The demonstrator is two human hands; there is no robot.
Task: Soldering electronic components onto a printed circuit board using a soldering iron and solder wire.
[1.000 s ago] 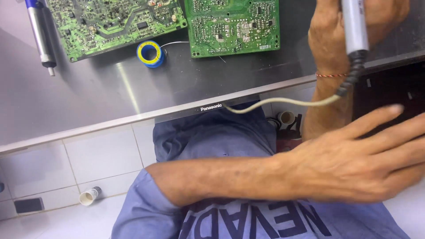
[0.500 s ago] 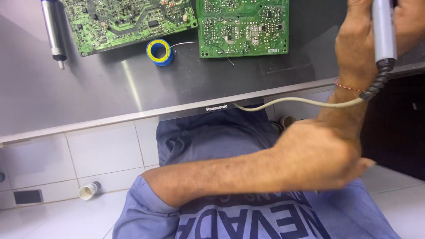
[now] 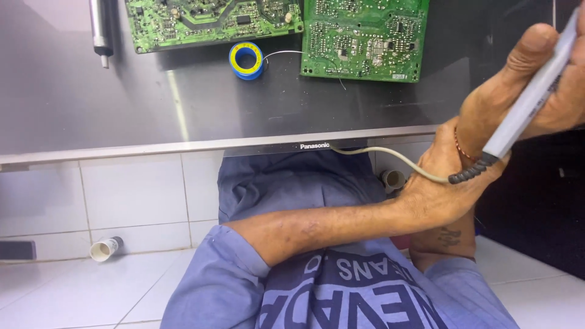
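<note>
My right hand [image 3: 487, 103] is raised at the right and grips a grey soldering iron handle [image 3: 531, 100], which slants up out of view. A cream cable [image 3: 390, 159] runs from the handle's black ribbed end towards the panel's edge. My left arm crosses my body, and my left hand [image 3: 432, 195] rests against my right wrist with its fingers hidden behind it. Two green circuit boards [image 3: 365, 36] [image 3: 207, 18] lie at the top of a dark grey panel [image 3: 122, 103]. Between the boards sits a blue and yellow solder spool [image 3: 246, 60].
A metal pen-shaped tool [image 3: 99, 30] lies on the panel at the top left. Below the panel's front edge are white tiles, with a short white pipe end [image 3: 105, 248] low on the left and another [image 3: 393, 178] near my left hand. A dark surface [image 3: 536, 207] fills the right.
My left hand, spread open low on the right a second ago, curled and moved up to my right wrist. My right hand tilted the soldering iron handle from upright to slanted.
</note>
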